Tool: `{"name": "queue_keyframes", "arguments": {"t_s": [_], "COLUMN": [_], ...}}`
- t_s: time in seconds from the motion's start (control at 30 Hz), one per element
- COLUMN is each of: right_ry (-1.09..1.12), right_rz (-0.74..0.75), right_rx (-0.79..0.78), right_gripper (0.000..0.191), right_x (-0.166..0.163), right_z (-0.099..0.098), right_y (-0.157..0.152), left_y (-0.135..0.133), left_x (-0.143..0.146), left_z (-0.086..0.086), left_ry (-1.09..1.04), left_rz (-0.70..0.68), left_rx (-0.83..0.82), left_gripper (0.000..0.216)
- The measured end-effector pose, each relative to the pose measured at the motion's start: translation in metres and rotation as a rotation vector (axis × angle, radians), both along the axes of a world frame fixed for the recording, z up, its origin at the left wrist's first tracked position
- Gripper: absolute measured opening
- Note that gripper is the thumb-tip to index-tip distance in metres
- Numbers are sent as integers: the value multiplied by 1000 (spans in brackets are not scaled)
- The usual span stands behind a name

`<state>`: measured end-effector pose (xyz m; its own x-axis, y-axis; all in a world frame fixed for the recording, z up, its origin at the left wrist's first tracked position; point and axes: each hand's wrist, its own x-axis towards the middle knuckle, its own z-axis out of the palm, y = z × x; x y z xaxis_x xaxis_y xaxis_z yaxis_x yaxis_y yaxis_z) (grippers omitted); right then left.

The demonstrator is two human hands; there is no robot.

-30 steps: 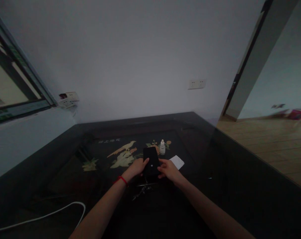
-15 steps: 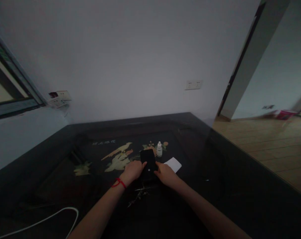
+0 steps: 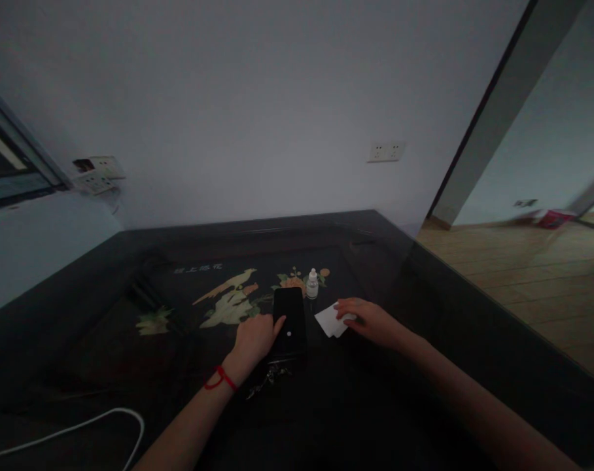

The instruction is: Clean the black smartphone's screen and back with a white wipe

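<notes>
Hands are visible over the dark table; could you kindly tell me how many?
2: the left hand on the black device, and the right hand on the white paper.

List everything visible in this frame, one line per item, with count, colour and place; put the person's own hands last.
Phone-like slab: 1, black, mid-table
Dropper bottle: 1, white cap, clear-looking body, beyond the slab, to its right
Paper or tissue: count unclear, white, right of the slab
Cable: 1, white, near left
Table: 1, black, bird-and-flower decoration, against the wall
Wall: greyish, behind
Sockets: white, a pair right; others far left, count unclear
Window: 1, dark frame, left
Floor: tan, right
Blurred item: 1, pink, far right
Wristband: 1, red, left wrist
Left hand: 1, bare, thumb on slab
Right hand: 1, bare, fingers at the paper
</notes>
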<state>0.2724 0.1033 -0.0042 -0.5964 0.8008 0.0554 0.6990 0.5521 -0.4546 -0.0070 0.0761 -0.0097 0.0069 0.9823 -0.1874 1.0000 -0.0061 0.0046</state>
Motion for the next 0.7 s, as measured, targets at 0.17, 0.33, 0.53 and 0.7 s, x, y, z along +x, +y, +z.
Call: {"name": "queue_keyframes", "arguments": {"t_s": [0.17,0.33,0.53,0.7], "right_ry": [-108,-166,-120,-87], "right_rz": [18,-106,-82,103], "right_rx": [56,147,209,188], "right_gripper": [37,46,39,46], "right_x": [10,-30,-47,-3], "right_z": [-25,-38,-21,-18], "right_y": [-17,-36,-21,0], "left_y": [2,8,12,13], "left_x": [1,-1,-4,-6], "left_z": [-1,-4,-4,-4], "left_ry": [-26,-28,-39,-79], "left_rz": [11,41,42,37], "left_rx": [29,-20,-69,-84], "left_gripper": [63,49,36,35]}}
